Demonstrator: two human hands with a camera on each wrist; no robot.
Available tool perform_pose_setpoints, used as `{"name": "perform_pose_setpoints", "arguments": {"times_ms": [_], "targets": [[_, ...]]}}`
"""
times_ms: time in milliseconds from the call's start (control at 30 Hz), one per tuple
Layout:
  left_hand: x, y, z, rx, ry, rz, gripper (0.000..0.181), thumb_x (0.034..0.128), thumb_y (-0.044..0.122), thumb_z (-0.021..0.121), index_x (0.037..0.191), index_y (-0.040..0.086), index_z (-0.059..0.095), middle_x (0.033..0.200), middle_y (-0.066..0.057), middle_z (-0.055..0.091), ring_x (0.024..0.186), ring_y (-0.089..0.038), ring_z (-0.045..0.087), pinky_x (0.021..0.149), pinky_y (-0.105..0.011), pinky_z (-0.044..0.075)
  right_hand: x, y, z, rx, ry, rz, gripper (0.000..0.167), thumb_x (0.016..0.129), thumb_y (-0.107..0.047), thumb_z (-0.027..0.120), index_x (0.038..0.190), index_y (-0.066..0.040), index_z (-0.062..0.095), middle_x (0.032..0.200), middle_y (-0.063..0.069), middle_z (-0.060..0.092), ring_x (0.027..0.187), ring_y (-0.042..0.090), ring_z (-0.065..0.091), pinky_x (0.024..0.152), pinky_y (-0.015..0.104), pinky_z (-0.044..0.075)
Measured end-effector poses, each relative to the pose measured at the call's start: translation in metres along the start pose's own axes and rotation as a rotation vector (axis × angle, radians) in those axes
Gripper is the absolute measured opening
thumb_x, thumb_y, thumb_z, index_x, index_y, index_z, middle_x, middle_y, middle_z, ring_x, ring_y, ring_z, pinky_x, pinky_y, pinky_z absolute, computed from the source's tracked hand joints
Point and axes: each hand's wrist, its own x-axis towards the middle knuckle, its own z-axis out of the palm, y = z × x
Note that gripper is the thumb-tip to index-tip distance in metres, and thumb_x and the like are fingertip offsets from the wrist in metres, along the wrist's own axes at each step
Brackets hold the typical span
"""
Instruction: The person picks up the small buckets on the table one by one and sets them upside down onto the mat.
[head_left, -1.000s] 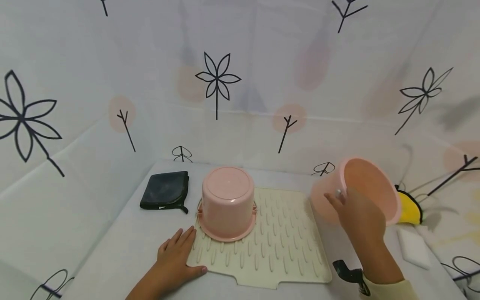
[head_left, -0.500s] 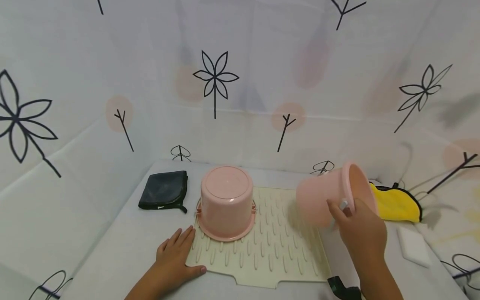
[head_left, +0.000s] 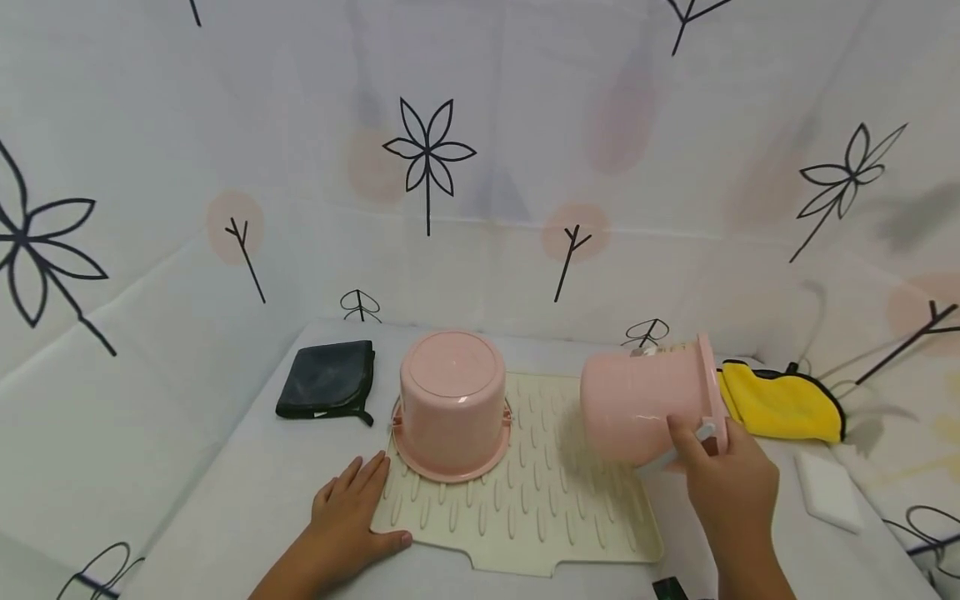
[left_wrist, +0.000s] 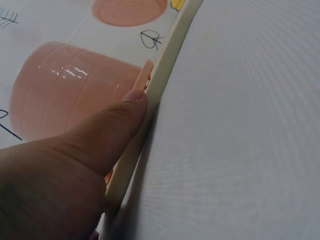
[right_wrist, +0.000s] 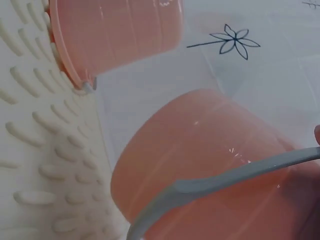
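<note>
Right hand [head_left: 733, 485]: The rim of the tipped bucket [head_left: 637, 404] is pinched, thumb on the outer side, the other fingers partly hidden behind it.
Tipped bucket: It is held on its side, just left of the right hand, with its base pointed away to the left; a gap above the mat [head_left: 540, 512] is suggested by the shadow below.
Left hand [head_left: 347, 525]: The fingers are laid out straight with the thumb set apart; the mat's near left corner is touched, and nothing is gripped.
Upturned bucket [head_left: 453, 404]: It is stood mouth down on the mat, just beyond and to the right of the left fingertips.
Twist risk: With one side of the rim pinched, the bucket could be rolled out of the grip by its own weight.
Handle [right_wrist: 215, 183] risk: Slung loosely beside the right thumb, it could be trapped under the rim at setting down.
Knock risk: If swung too far left of the right hand, the upturned bucket could be struck.
Writing: No brand or lettering can be read on either bucket; on the dark pouch [head_left: 326, 379], beyond the left hand, a small white mark is too tiny to be made out.
</note>
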Motion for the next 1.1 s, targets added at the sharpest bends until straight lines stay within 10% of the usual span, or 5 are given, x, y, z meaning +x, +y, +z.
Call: {"name": "perform_pose_setpoints", "arguments": {"times_ms": [300, 667, 867, 967, 1100], "targets": [[0.001, 0.000, -0.001, 0.015, 0.000, -0.016, 0.124, 0.0715, 0.078, 0.080, 0.165, 0.012, 0.031, 0.172, -0.008, 0.030, 0.159, -0.042, 0.018, 0.118, -0.073, 0.016, -0.013, 0.005, 0.012, 0.212, 0.039, 0.125, 0.066, 0.097, -0.052, 0.069, 0.126, 0.008, 0.068, 0.129, 0.026, 0.070, 0.095, 0.031, 0.074, 0.057, -0.001, 0.040], [0.002, 0.008, -0.009, -0.085, 0.088, -0.052, 0.102, 0.0836, 0.072, 0.073, 0.158, 0.008, 0.045, 0.163, -0.014, 0.044, 0.152, -0.042, 0.035, 0.113, -0.073, 0.029, -0.025, 0.010, 0.020, 0.370, 0.003, 0.224, 0.059, 0.100, -0.054, 0.065, 0.117, 0.002, 0.067, 0.116, 0.021, 0.073, 0.072, -0.011, 0.062, 0.062, 0.008, 0.052], [-0.002, 0.027, -0.034, -0.279, 0.262, -0.106, 0.082, 0.0987, 0.055, 0.066, 0.161, 0.010, 0.036, 0.162, -0.020, 0.036, 0.150, -0.042, 0.039, 0.116, -0.067, 0.036, -0.027, 0.010, 0.024, 0.523, -0.034, 0.229, 0.047, 0.101, -0.043, 0.068, 0.115, 0.002, 0.064, 0.084, -0.012, 0.069, 0.072, -0.009, 0.069, 0.062, 0.017, 0.058], [-0.007, 0.043, -0.044, -0.408, 0.476, 0.008, 0.054, 0.1029, 0.032, 0.063, 0.152, 0.013, 0.048, 0.151, -0.010, 0.048, 0.140, -0.029, 0.049, 0.115, -0.053, 0.043, -0.026, 0.010, 0.025, 0.553, -0.038, 0.220, 0.043, 0.102, -0.042, 0.068, 0.113, 0.000, 0.064, 0.084, -0.018, 0.069, 0.074, -0.008, 0.070, 0.062, 0.017, 0.058], [-0.010, 0.068, -0.052, -0.553, 0.692, 0.378, 0.036, 0.0955, 0.003, 0.061, 0.131, 0.008, 0.062, 0.129, -0.003, 0.062, 0.122, -0.017, 0.058, 0.108, -0.028, 0.047, -0.027, 0.013, 0.026, 0.634, -0.013, 0.205, 0.036, 0.101, -0.035, 0.072, 0.106, 0.000, 0.064, 0.085, -0.009, 0.068, 0.075, -0.004, 0.071, 0.064, 0.019, 0.058]]}}
